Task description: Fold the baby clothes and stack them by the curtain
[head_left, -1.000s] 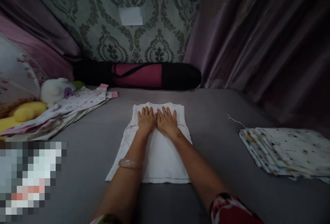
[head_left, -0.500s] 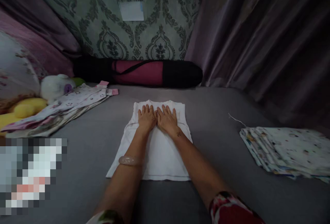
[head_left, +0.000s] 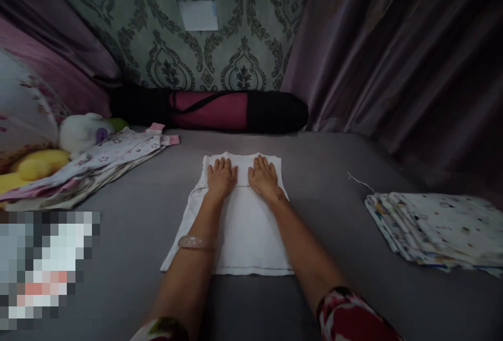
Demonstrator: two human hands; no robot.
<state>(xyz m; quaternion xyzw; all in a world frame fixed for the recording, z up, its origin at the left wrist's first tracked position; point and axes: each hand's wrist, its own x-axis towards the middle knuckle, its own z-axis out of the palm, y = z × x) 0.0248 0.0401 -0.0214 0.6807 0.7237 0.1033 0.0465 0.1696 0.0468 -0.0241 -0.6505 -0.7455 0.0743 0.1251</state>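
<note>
Where we are resting: our left hand [head_left: 222, 177] and right hand [head_left: 263, 176] are lying palm-down, grasping nothing.
White shirt [head_left: 251, 228]: lying beneath our palms on the bed [head_left: 326, 184]; flattening is looking done, compact folding not yet.

White garment [head_left: 251, 236], seemingly plain

Hands [head_left: 222, 177] [head_left: 264, 177] on white shirt [head_left: 251, 236] — probably
</note>
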